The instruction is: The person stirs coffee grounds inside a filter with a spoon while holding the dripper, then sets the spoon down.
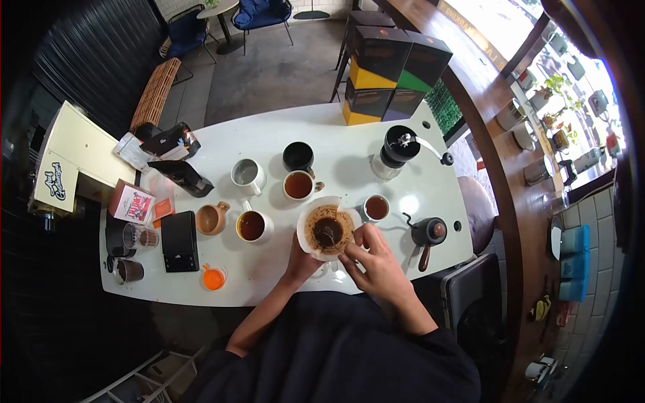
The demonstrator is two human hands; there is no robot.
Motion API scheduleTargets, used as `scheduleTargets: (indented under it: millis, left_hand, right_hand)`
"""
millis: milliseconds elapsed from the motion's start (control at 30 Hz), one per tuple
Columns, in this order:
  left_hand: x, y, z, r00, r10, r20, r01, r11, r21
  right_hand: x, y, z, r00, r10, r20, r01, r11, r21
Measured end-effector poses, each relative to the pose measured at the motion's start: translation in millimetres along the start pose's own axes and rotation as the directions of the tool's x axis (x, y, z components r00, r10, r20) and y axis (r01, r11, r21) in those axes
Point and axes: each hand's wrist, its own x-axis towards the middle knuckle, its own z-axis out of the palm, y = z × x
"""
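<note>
A paper filter (310,250) with wet brown coffee grounds (329,232) lies in the middle near the table's front edge. My left hand (301,260) is at its left side, fingers partly hidden beneath the rim. At the right rim my right hand (376,265) has its fingers bent and pinched together; what they hold is too small to make out. Behind the filter stands a cup of dark tea-coloured liquid (298,185), and a small cup (375,208) is just to the right. A white mug with amber liquid (252,226) stands to the left.
A hand grinder (399,148), a dark kettle (428,232) and stacked boxes (380,60) stand to the right. Leftward are a black scale (179,242), a brown cup (211,219), an orange cup (213,277), an empty white mug (248,176) and coffee bags (181,177).
</note>
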Motion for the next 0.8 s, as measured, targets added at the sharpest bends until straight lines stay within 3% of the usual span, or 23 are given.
scheduleTargets:
  millis: [167, 200, 300, 400, 500, 800]
  left_hand:
    - [-4.2, 7.6, 2.0, 0.999, -0.013, -0.032, 0.013, 1.0, 0.016]
    - [-2.6, -1.7, 0.6, 0.997, 0.081, -0.014, -0.079, 0.992, 0.101]
    - [0.5, 11.3, 1.4, 0.999, -0.037, -0.03, 0.034, 0.995, -0.097]
    - [4.2, 22.8, 0.7, 0.999, -0.05, -0.004, 0.049, 0.981, -0.186]
    - [5.0, 18.0, -1.0, 1.0, 0.005, 0.017, -0.004, 0.998, -0.067]
    - [4.1, 18.9, -0.2, 1.0, -0.029, 0.013, 0.03, 0.994, -0.106]
  right_hand:
    - [0.6, -1.0, -4.7, 1.0, -0.03, -0.009, 0.029, 0.997, -0.067]
    - [1.2, 0.6, -4.7, 0.999, -0.033, -0.015, 0.031, 0.996, -0.08]
    - [0.1, 2.3, -6.3, 0.999, -0.036, -0.02, 0.033, 0.991, -0.13]
    - [0.5, 1.7, -9.2, 0.997, -0.045, -0.06, 0.033, 0.981, -0.191]
    - [-4.0, 2.7, -10.4, 0.997, -0.02, -0.077, 0.008, 0.988, -0.152]
    - [-4.8, 13.2, -14.3, 0.985, -0.138, -0.103, 0.101, 0.948, -0.302]
